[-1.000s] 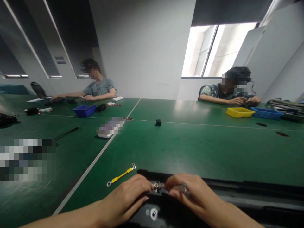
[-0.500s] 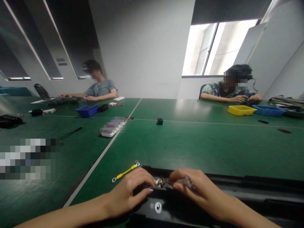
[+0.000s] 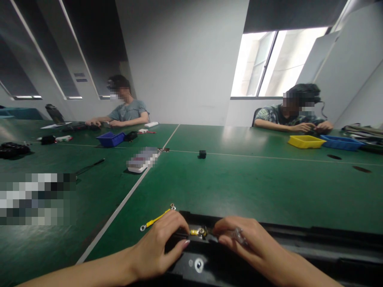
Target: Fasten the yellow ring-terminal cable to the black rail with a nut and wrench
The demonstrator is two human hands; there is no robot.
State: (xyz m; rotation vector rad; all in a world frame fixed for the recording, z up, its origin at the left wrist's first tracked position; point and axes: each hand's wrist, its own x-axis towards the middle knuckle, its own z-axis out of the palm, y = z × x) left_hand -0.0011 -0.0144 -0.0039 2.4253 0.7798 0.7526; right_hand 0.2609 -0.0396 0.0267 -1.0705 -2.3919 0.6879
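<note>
A short yellow wire with a metal ring terminal lies on the long black housing. My left hand curls over the wire, its fingertips and thumb closed around the part left of the yellow sleeve; much of it is hidden. Just right of the terminal, my right hand is closed on a small open-ended wrench, whose forked end sticks out behind the fingers. Another yellow wire with ring terminals rests on the green table beyond my left hand. A round metal fitting shows on the housing's near part.
A small black block and a white device lie farther back on the green table. Blue, yellow and second blue bins stand near two people seated across the table.
My left fingertips have moved slightly left, uncovering the yellow sleeve beside the ring terminal. My right hand stays nearly in place, with the wrench turned slightly.
</note>
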